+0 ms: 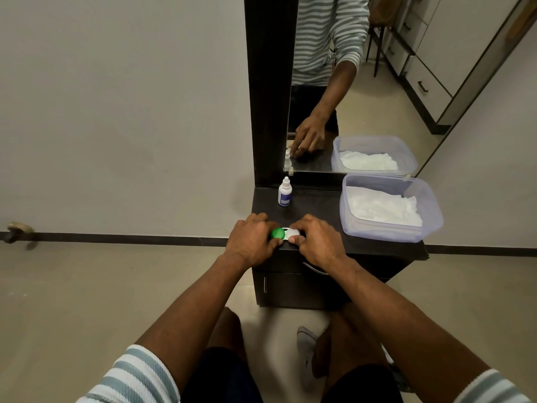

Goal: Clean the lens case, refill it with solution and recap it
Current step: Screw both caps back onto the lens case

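Both hands are working the case (285, 234) at the bench (319, 205) front edge: left hand (251, 241) is closing fingers round the green cap (277, 233), right hand (318, 241) is pinching the white cap (293, 234). Bottle (285, 192) and tissue tub (390, 209) are waiting close behind.

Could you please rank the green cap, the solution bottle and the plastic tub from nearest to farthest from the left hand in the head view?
1. green cap: under the left hand fingers.
2. solution bottle: behind, near the mirror.
3. plastic tub: far right of the cabinet top.
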